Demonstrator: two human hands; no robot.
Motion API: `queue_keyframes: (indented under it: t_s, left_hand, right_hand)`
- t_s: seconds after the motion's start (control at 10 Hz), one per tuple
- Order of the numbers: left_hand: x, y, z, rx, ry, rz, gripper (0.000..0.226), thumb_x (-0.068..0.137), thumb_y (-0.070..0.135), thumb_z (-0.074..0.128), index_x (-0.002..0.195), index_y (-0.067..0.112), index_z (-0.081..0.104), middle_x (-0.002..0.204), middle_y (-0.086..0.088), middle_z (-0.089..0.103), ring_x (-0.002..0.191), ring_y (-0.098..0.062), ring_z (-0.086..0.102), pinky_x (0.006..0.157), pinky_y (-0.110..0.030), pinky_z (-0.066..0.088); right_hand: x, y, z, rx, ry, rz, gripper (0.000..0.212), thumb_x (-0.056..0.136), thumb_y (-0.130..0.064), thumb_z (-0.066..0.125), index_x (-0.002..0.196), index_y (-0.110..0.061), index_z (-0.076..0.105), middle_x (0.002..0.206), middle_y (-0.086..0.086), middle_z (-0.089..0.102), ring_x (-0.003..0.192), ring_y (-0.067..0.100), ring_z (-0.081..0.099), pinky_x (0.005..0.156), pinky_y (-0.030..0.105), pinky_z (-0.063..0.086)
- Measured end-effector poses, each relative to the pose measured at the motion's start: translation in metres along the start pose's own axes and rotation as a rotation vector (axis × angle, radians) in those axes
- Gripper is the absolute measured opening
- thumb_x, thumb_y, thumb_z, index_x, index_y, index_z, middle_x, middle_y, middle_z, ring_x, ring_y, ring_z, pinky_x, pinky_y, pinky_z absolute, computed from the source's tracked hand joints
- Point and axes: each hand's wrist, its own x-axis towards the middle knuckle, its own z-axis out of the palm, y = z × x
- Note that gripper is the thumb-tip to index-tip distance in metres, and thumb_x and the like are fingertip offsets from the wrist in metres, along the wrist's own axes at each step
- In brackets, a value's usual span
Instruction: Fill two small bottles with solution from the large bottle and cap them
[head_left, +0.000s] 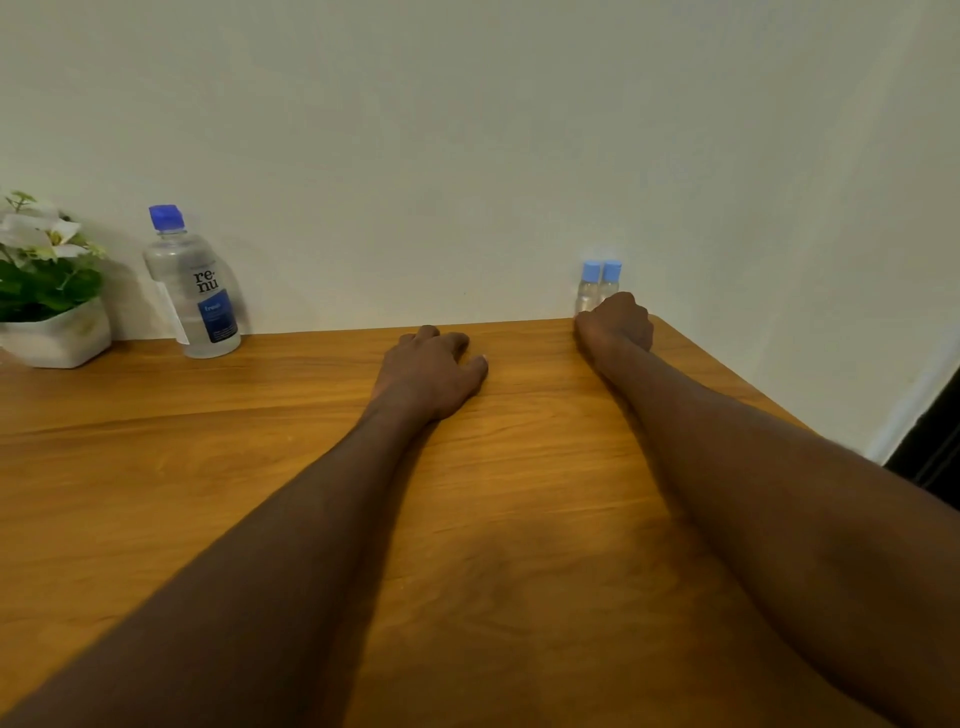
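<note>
Resting palm-down on the wooden desk, your left hand lies with fingers loosely curled, its grip holding nothing. Your right hand reaches to the far right corner, fingers curled at the two small clear bottles with light-blue caps; whether the grip has closed on them you cannot tell. Far left stands the large clear blue-capped solution bottle, capped, beside a white potted plant.
</note>
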Motion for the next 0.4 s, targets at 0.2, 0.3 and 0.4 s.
queue_keyframes:
  t_s: [0.2,0.3,0.4]
  left_hand:
    - [0.0,-0.0001,-0.0002,0.001,0.003,0.007,0.064,0.099,0.064,0.042,0.151,0.029,0.049,0.155,-0.008,0.046,0.142,-0.031,0.042,0.115,-0.048,0.037]
    - [0.0004,-0.0009,0.001,-0.001,0.002,0.005,0.064,0.099,0.064,0.042,0.152,0.029,0.048,0.156,-0.008,0.045,0.142,-0.031,0.041,0.115,-0.048,0.037]
    - [0.0014,-0.0002,0.0001,-0.005,0.018,0.008,0.063,0.099,0.063,0.043,0.152,0.029,0.048,0.156,-0.008,0.045,0.142,-0.031,0.041,0.116,-0.049,0.037]
  right_hand:
    - [-0.0021,-0.0001,-0.0018,0.006,-0.007,0.002,0.042,0.093,-0.032,0.073,0.126,-0.01,0.06,0.125,0.012,0.067,0.114,0.031,0.065,0.078,0.032,0.045]
    - [-0.0024,0.0,-0.0024,0.013,-0.006,0.003,0.041,0.093,-0.032,0.073,0.126,-0.01,0.06,0.125,0.012,0.067,0.114,0.03,0.065,0.076,0.032,0.044]
    - [-0.0049,-0.0018,-0.0045,0.043,0.0,-0.013,0.04,0.091,-0.033,0.073,0.121,-0.012,0.06,0.111,0.007,0.066,0.105,0.028,0.065,0.073,0.032,0.043]
